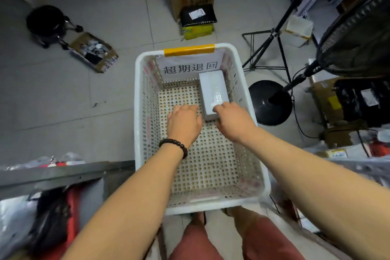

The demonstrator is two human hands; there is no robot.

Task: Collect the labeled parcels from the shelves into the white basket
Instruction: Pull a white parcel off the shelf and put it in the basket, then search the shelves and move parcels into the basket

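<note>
Parcel (pixel 213 88) gripped by right hand (pixel 231 120) in basket (pixel 138 112); left hand (pixel 183 122) relaxed.

Both arms out fwd and down, bare, elbows out of frame. L forearm (pixel 147 186) angles in from lower left, R forearm (pixel 306 164) from lower right; they converge toward the hands. L hand (pixel 183 121) is palm-down, back of hand up, fingers (pixel 185 108) pointing fwd, loosely bent, holding nothing. L wrist (pixel 175 145) roughly straight. R hand (pixel 232 120) sits just right of L hand, small gap between, not touching. R hand also back-up, R wrist (pixel 249 135) bent slightly inward. R fingertips (pixel 220 106) curl over the near end of the parcel (pixel 213 91), thumb tucked at its near edge on the side toward L hand, so it's a pinch grip. Rest of parcel sticks out fwd past the fingertips.
</note>
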